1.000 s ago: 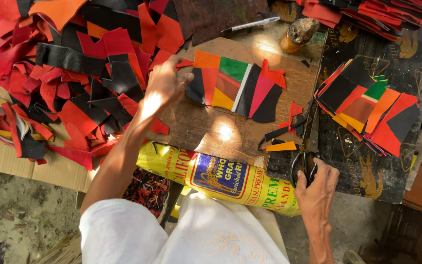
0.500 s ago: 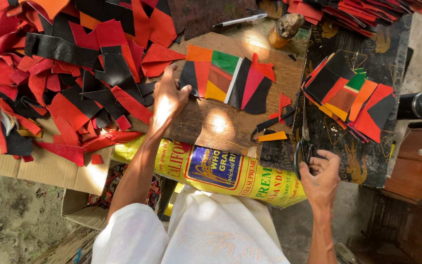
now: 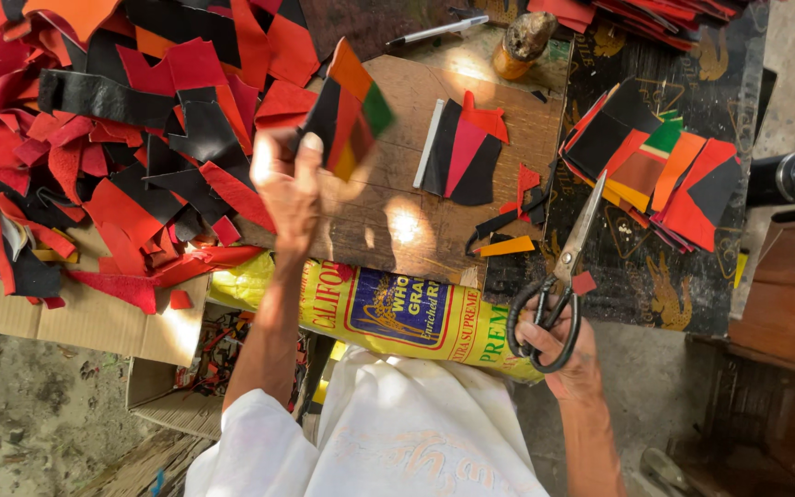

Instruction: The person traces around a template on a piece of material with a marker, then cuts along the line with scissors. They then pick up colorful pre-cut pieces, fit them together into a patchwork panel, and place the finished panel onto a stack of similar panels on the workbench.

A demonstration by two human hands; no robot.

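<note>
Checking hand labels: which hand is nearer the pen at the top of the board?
Left. The left hand holds a stack of coloured pieces up over the wooden board, below-left of the pen. The right hand grips scissors at the near edge, much farther away.

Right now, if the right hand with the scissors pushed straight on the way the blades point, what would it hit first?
The right hand holds the scissors with blades aimed up and slightly right. Their tips already reach the fanned stack of cut pieces on the dark board, so that probably comes first, though height is unclear.
</note>
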